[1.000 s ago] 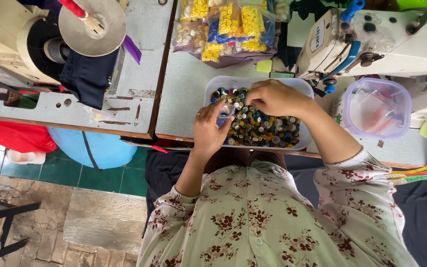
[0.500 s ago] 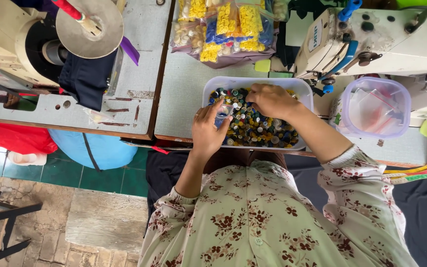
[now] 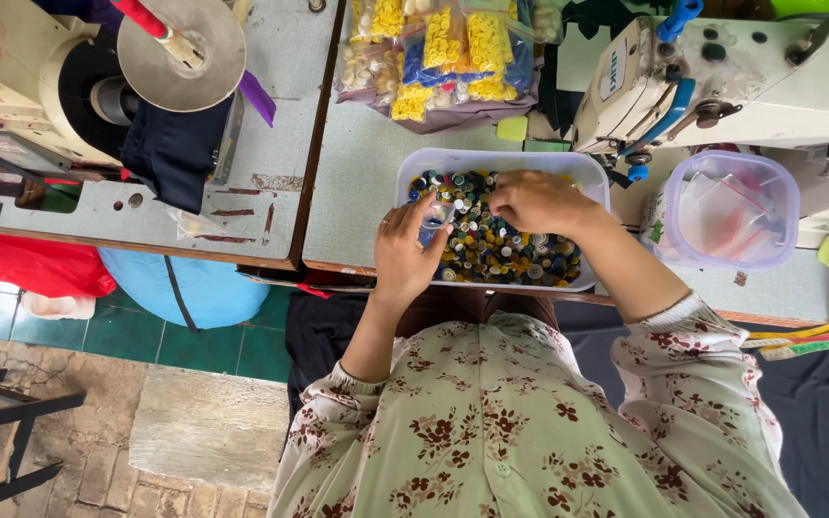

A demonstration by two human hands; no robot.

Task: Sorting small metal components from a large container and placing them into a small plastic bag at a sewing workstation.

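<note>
Fingertips of the right hand (image 3: 539, 201) are being pressed down, curled, into the mixed buttons (image 3: 501, 245); whether one is being pinched between them cannot be told. A small clear plastic bag (image 3: 437, 216) is being held at the fingertips of the left hand (image 3: 407, 251), fingers closed lightly on it, over the left part of the white rectangular tray (image 3: 491, 158). The tray is being kept on the grey tabletop (image 3: 357, 182), between bagged buttons (image 3: 443, 53) and the table edge, beside a sewing machine (image 3: 722, 82) and a lidded clear tub (image 3: 726, 206). Judgement: sorting is being served best if the bag mouth is kept open just beside the picking fingers, over the tray, so drops are being caught.
</note>
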